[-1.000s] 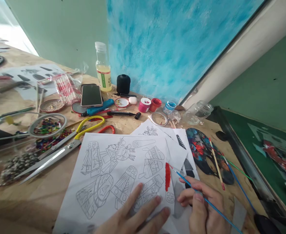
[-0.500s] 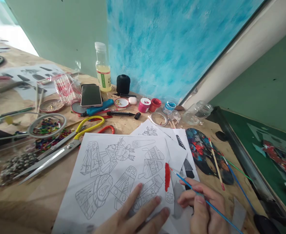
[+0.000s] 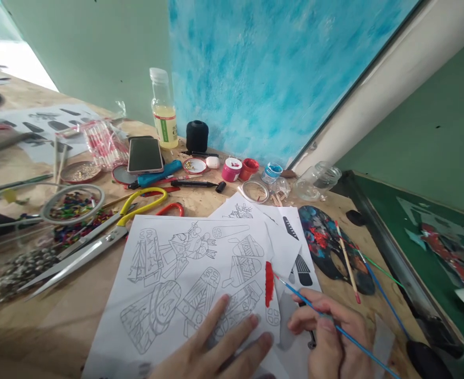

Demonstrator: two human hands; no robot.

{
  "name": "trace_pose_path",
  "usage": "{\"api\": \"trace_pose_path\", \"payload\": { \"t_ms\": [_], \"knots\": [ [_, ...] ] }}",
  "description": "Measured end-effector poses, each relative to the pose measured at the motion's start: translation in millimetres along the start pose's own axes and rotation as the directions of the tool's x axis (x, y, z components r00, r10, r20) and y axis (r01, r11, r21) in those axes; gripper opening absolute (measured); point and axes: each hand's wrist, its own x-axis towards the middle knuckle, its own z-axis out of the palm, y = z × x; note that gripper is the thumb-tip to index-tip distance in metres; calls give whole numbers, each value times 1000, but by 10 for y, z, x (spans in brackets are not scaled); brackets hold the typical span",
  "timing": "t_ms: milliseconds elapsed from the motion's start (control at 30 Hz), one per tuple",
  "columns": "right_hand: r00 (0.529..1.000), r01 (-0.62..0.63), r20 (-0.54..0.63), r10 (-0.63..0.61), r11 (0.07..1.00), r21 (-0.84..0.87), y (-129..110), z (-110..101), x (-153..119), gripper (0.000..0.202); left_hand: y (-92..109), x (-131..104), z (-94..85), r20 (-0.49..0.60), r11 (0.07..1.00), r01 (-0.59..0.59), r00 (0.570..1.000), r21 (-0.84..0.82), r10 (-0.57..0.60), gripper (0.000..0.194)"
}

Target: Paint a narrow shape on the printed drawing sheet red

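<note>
My left hand (image 3: 219, 347) lies with fingers spread on a white sheet (image 3: 105, 321) of printed line drawings. At the sheet's right edge, a narrow drawn shape carries a strip of red paint (image 3: 269, 284); the windowed outline below it is unpainted. My right hand (image 3: 330, 326) holds a thin blue paintbrush (image 3: 306, 301) in a pen grip. Its tip is just right of the red strip, and whether it touches the paper I cannot tell. Under the top sheet lie further papers (image 3: 285, 242) with black shapes, partly hidden by my right hand.
A paint-smeared palette (image 3: 308, 226) with brushes across it is on the right. Paint pots (image 3: 232, 169), a glass jar (image 3: 314, 181) and a bottle (image 3: 164, 121) line the wall. Large yellow-handled scissors (image 3: 113, 237), beads (image 3: 22, 268) and a phone (image 3: 145, 155) lie to the left.
The whole view has shifted slightly, so things appear a little further left. My left hand stays on the sheet, and my right hand keeps the paintbrush close beside the red strip.
</note>
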Motion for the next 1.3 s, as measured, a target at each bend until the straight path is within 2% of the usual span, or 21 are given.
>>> {"api": "trace_pose_path", "payload": {
  "t_ms": [100, 200, 333, 400, 567, 700, 933, 1200, 1300],
  "knots": [
    [997, 80, -11, -80, 997, 10, -24, -10, 25, 22, 2, -4, 10, -18, 1000, 0, 1000, -16, -1, 43],
    [999, 27, -41, -28, 1000, -12, -110, -42, 34, 25, -2, -3, 18, -42, 999, -2, 999, -42, 0, 45],
    [995, -43, 91, 51, 996, -81, -159, -90, 69, 37, -8, -9, 16, -12, 999, -14, 1000, -46, 14, 43],
    [993, -13, 112, 22, 996, -83, -118, -95, 88, 31, -6, -7, 10, -15, 998, -21, 1000, -51, 20, 42],
    [993, 98, 80, -91, 991, -92, 0, -75, 88, 13, 11, 21, -10, -55, 997, 12, 998, -82, -16, 38],
    [986, 154, 82, -147, 984, -94, 9, -84, 107, 14, 18, 18, 12, -50, 997, 1, 999, -77, -5, 39],
    [968, 214, 173, -180, 956, -202, -53, -119, 183, 17, 8, 5, 26, -51, 997, -6, 999, -71, 2, 42],
    [985, 88, 162, -56, 976, -197, -103, -90, 137, 21, 31, 2, 38, -82, 998, 11, 997, -54, -16, 40],
    [986, 93, 152, -67, 980, -174, -78, -98, 116, 21, 24, -3, 39, -75, 999, 2, 997, -48, -5, 41]
  ]
}}
